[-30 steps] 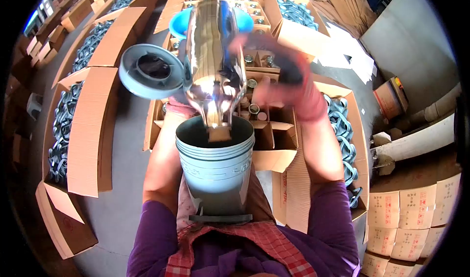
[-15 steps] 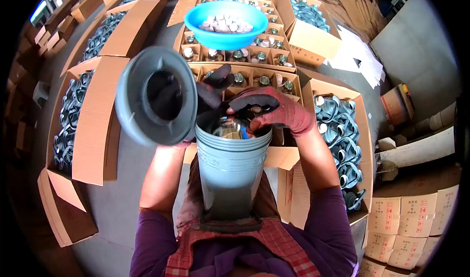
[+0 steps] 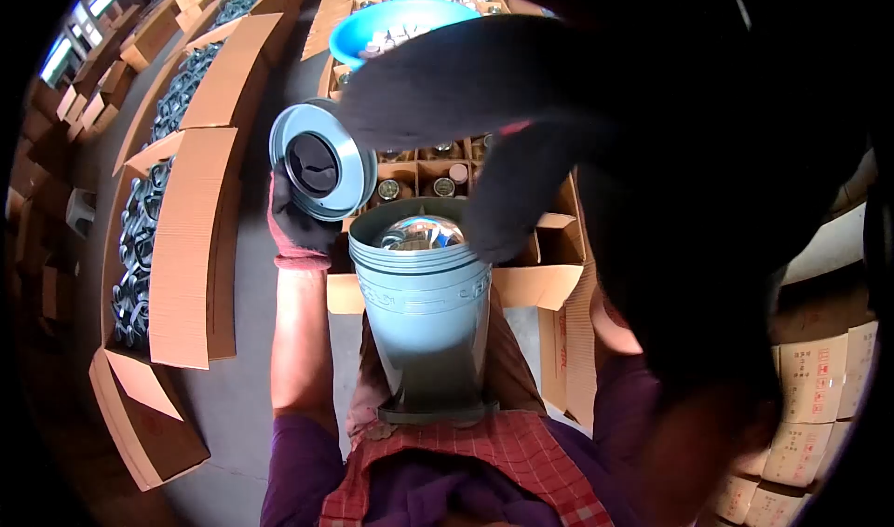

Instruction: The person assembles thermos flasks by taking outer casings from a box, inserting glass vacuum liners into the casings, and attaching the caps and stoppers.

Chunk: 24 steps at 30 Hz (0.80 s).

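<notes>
A light blue vacuum-flask casing (image 3: pixel 419 313) stands upright between the person's legs, with a shiny silvery liner (image 3: pixel 424 233) showing inside its mouth. To its upper left, my left hand (image 3: pixel 305 218), in a black-palmed red glove, is closed on a light blue ring-shaped flask collar (image 3: pixel 350 168). Black glove shows through the collar's central hole. My right hand (image 3: pixel 484 89), dark and blurred, looms very near the camera, fingers stretched and apart, with nothing visible in them. It covers much of the upper right; whether it touches the casing's rim I cannot tell.
Ahead, a divided carton (image 3: pixel 531 285) holds capped bottles in its cells. Behind it, a blue basin (image 3: pixel 346 41) of small pale pieces rests on more bottle cartons. Open cartons (image 3: pixel 196 248) of blue-grey parts line the left. Printed cartons (image 3: pixel 805 383) are stacked at lower right.
My right hand has left the casing's mouth and come up close to the camera. The collar in my left hand has turned and moved away from the camera. The liner is more exposed.
</notes>
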Available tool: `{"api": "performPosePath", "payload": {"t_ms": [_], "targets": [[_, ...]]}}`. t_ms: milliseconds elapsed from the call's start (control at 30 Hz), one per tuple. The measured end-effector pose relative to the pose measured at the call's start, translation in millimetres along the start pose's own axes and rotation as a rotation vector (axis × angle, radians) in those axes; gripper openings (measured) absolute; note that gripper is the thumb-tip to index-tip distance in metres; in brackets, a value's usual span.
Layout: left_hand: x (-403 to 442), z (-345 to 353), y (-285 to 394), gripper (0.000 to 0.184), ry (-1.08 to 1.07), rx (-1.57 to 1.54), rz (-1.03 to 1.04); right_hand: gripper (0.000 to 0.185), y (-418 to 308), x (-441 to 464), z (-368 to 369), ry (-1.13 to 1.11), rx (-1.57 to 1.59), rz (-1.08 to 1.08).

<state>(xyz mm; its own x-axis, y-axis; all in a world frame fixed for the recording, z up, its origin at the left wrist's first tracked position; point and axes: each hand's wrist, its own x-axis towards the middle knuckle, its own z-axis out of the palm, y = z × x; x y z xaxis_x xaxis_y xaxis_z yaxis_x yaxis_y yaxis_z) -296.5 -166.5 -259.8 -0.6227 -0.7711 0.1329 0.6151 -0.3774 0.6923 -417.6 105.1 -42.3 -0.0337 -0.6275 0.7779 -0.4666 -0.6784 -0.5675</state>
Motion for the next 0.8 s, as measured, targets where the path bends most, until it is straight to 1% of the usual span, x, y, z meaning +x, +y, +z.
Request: {"api": "performPosePath", "payload": {"t_ms": [67,133,167,200,267,367,400,433,467,500,533,600,633,667,733,800], "targets": [[-10,7,3,0.044,0.05,-0.151,-0.085,0.055,34,-6,-2,-0.008,-0.082,0.178],[-16,23,7,0.046,0.078,-0.31,-0.166,0.056,63,-13,0,-0.106,-0.1,0.283],[-20,33,8,0.046,0.026,-0.313,-0.149,0.057,74,-17,2,-0.137,-0.08,0.306],[-20,32,7,0.048,0.059,-0.277,-0.131,0.057,81,-19,2,-0.142,-0.045,0.323],[-22,28,7,0.048,-0.085,-0.361,-0.192,0.058,95,-20,0,-0.103,0.072,0.361],[-19,25,3,0.049,-0.01,-0.314,-0.198,0.06,118,-22,4,-0.015,0.282,0.443],[-19,29,3,0.05,0.047,-0.298,-0.207,0.061,124,-23,6,-0.012,0.332,0.453],[-17,24,1,0.052,0.071,-0.214,-0.156,0.062,127,-22,5,0.007,0.356,0.452],[-16,20,-3,0.054,0.094,-0.132,-0.113,0.063,126,-23,3,0.003,0.343,0.442],[-27,42,9,0.057,0.044,-0.278,-0.242,0.063,121,-22,0,-0.012,0.29,0.427],[-31,45,11,0.057,-0.159,-0.411,-0.289,0.064,116,-22,-3,-0.048,0.219,0.406],[-19,13,-3,0.055,-0.045,-0.341,-0.24,0.065,106,-17,-10,-0.127,0.056,0.374],[-17,8,-9,0.05,0.046,-0.255,-0.166,0.066,100,-15,-12,-0.157,-0.007,0.367],[-14,13,-8,0.043,0.119,-0.235,-0.15,0.067,93,-11,-16,-0.182,-0.069,0.363],[-16,34,2,0.04,0.14,-0.198,-0.081,0.068,84,-9,-17,-0.196,-0.142,0.38],[-12,37,8,0.04,0.126,-0.2,-0.027,0.07,80,-4,-18,-0.104,-0.138,0.381]]}}
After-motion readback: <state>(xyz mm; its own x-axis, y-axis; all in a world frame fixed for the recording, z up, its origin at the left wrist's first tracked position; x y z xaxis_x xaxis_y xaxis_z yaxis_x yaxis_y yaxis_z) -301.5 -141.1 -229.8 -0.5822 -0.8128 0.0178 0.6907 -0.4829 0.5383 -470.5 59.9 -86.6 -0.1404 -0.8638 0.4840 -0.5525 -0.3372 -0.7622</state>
